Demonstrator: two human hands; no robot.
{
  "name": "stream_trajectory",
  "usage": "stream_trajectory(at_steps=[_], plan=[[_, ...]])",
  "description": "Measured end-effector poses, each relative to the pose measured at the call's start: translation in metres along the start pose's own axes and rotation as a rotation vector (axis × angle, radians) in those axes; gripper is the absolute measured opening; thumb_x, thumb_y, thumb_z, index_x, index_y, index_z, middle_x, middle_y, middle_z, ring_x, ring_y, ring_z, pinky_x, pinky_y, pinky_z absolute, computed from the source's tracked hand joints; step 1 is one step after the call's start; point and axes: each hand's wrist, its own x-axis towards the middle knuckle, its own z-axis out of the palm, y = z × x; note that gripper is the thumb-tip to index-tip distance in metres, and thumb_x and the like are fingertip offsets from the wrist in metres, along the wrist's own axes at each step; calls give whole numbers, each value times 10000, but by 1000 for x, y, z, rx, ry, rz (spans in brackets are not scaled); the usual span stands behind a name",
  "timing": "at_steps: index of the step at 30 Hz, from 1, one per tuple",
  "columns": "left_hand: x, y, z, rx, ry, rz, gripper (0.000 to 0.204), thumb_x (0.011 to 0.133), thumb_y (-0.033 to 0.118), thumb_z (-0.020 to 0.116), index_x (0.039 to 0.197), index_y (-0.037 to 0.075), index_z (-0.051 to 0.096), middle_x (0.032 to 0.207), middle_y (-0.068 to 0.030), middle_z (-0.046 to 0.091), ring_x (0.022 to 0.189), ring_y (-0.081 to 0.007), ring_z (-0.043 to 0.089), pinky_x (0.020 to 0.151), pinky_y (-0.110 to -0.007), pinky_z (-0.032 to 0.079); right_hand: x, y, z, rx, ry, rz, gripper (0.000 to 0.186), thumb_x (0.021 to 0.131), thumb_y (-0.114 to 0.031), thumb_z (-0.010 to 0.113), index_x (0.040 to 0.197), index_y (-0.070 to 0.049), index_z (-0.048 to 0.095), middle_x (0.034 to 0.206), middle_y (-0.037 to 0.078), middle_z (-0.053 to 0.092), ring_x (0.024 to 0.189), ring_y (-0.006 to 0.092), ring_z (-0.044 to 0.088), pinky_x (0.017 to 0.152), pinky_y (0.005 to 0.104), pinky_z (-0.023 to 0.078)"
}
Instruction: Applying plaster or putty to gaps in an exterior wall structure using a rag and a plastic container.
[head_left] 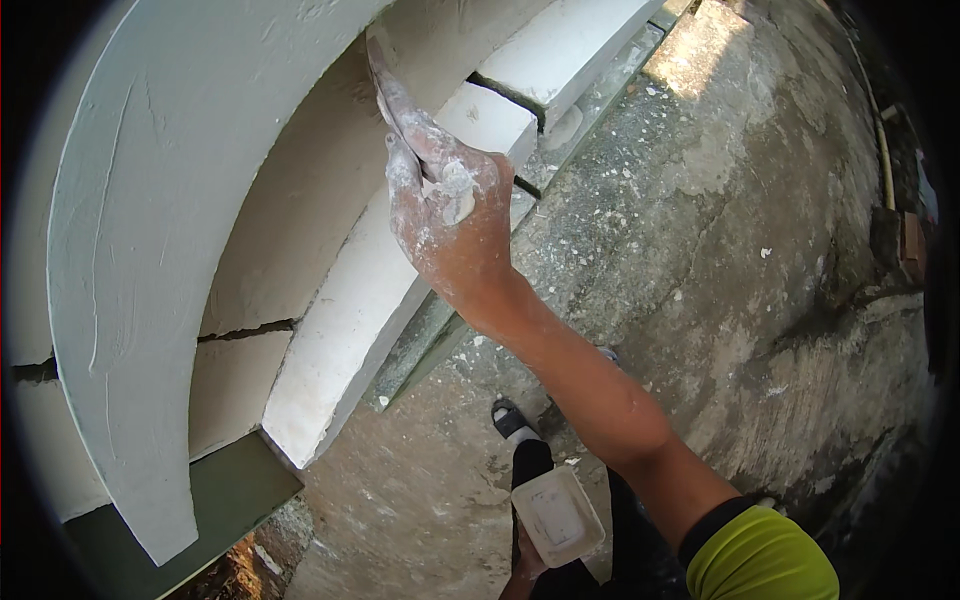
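My right hand, dusted with white powder, reaches up to the inner edge of a curved white panel. Its fingers are closed round something thin and whitish that I cannot make out, its far end against the panel edge beside a recessed white surface. Low in the view, my left hand grips a small pale plastic tub with whitish residue inside, held over my legs. Thick white blocks with dark gaps between them run diagonally beneath my right hand.
Grey-green boards lie under the white pieces, with a narrow edge running along the blocks. Stained concrete ground speckled with white bits surrounds my feet. At the far right are a pale pipe and a reddish brick-like piece.
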Motion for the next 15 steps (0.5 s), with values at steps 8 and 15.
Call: stream_trajectory(at_steps=[8,15], plan=[[-3,4,-11,15,-15,5,721,891,642,305,1427,161,273,1388,-84,407,1236,-294,446,1000,-505,388,55,41,-37,-104,170,218,175,833,34,569,990,106,593,855,86,662,649,91,587,582,234,498],[-5,9,-21,11,6,43,719,894,640,296,1431,163,264,1394,-83,398,1240,-293,441,1002,-501,386,-11,-15,-11,232,-27,-61,211,830,37,574,1035,79,606,893,114,649,706,89,567,630,245,502]])
